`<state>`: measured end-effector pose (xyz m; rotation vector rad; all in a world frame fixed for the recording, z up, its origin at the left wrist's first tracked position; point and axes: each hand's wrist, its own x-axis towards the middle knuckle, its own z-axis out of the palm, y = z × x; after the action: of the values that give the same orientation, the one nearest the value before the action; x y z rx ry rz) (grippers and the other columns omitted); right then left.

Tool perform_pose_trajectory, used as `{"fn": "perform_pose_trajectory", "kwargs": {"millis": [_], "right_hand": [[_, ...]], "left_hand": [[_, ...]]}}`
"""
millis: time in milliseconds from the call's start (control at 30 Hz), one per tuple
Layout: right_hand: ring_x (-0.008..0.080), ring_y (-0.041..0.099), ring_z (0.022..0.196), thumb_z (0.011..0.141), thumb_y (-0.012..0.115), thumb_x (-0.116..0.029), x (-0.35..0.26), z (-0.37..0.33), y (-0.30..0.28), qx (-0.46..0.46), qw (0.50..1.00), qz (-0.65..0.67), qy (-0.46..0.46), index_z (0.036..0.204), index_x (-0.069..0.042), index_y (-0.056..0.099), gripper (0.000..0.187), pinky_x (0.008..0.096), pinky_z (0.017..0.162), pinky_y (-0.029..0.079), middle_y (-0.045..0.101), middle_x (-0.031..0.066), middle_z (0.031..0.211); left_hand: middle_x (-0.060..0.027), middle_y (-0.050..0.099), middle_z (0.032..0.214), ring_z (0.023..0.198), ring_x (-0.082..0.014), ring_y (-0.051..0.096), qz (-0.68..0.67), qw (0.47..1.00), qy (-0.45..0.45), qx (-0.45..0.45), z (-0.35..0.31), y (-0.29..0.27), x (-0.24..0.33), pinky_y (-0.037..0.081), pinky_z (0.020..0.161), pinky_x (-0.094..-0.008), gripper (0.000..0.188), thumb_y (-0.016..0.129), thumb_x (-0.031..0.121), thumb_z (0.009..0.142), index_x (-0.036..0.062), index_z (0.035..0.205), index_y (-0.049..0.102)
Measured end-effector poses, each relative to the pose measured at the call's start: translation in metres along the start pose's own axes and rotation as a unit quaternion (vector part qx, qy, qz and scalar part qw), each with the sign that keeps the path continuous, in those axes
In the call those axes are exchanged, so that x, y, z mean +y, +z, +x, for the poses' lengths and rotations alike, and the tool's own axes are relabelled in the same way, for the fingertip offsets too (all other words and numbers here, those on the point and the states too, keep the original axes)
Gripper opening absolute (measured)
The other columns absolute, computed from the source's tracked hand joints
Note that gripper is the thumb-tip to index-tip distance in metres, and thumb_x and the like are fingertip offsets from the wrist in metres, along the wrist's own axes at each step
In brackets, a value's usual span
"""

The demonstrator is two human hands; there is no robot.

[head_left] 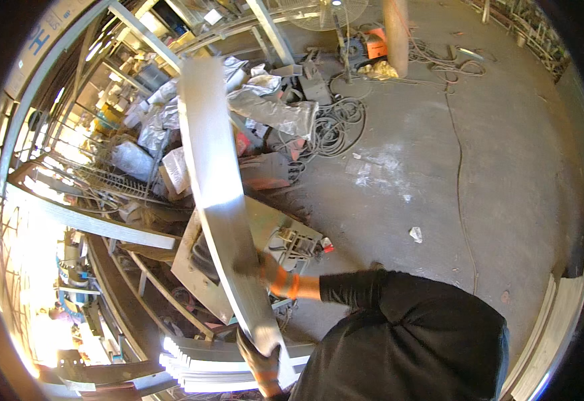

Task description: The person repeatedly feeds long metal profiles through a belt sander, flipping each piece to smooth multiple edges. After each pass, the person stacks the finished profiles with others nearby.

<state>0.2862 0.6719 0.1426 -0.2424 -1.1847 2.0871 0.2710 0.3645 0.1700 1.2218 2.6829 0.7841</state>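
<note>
Head view: long metal bar (218, 167) at two gloved hands.
Left hand (260, 359) is clamped around the bar's near end; right hand (277, 277) contacts its right edge farther up, finger closure not determinable. Bar lies obliquely, far end overlapping silvery sheeting (280, 115) in view.

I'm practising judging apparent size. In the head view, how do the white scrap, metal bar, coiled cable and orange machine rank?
Largest to smallest, as they look:
1. Metal bar, which is also nearer the camera
2. Coiled cable
3. Orange machine
4. White scrap on the floor
</note>
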Motion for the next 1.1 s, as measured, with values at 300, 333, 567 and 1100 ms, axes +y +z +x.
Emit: {"fn": "perform_pose_trajectory", "kwargs": {"millis": [300,333,567,1100], "right_hand": [[0.0155,0.077,0.117,0.109,0.084,-0.025,0.057,0.010,-0.046,0.185,0.968,0.122,0.117,0.146,-0.002,0.075,0.045,0.0357,0.101,0.064,0.081,0.0063,0.133],[0.0157,0.077,0.118,0.109,0.083,-0.026,0.064,0.005,-0.048,0.180,0.968,0.099,0.145,0.147,-0.001,0.075,0.046,0.0364,0.103,0.064,0.081,0.0067,0.134],[0.0226,0.073,0.136,0.108,0.083,-0.041,0.165,0.041,-0.037,0.139,0.964,-0.068,0.218,0.156,0.003,0.067,0.066,0.0392,0.112,0.060,0.073,0.0132,0.154],[0.0477,0.033,0.172,0.114,0.054,-0.060,0.411,0.363,0.102,-0.236,0.574,-0.774,-0.129,0.170,0.005,0.052,0.085,0.0601,0.143,0.018,0.043,0.0306,0.181]], "left_hand": [[-0.0192,0.085,0.124,0.116,-0.0273,0.078,-0.195,0.896,-0.397,-0.035,-0.316,0.053,-0.110,0.062,0.100,-0.0426,0.057,0.092,0.040,0.100,0.0022,0.142,0.078],[-0.0197,0.085,0.123,0.115,-0.0282,0.079,-0.211,0.882,-0.418,-0.058,-0.328,0.060,-0.107,0.063,0.100,-0.0432,0.058,0.092,0.041,0.099,0.0020,0.141,0.078],[-0.0232,0.085,0.119,0.110,-0.0340,0.081,-0.273,0.788,-0.527,-0.165,-0.345,0.073,-0.082,0.063,0.098,-0.0472,0.065,0.095,0.048,0.093,0.0005,0.134,0.079],[-0.0263,0.084,0.101,0.095,-0.0401,0.080,-0.253,0.821,-0.509,0.058,0.090,0.183,-0.109,0.061,0.087,-0.0484,0.067,0.076,0.062,0.108,-0.0038,0.115,0.080]]}}
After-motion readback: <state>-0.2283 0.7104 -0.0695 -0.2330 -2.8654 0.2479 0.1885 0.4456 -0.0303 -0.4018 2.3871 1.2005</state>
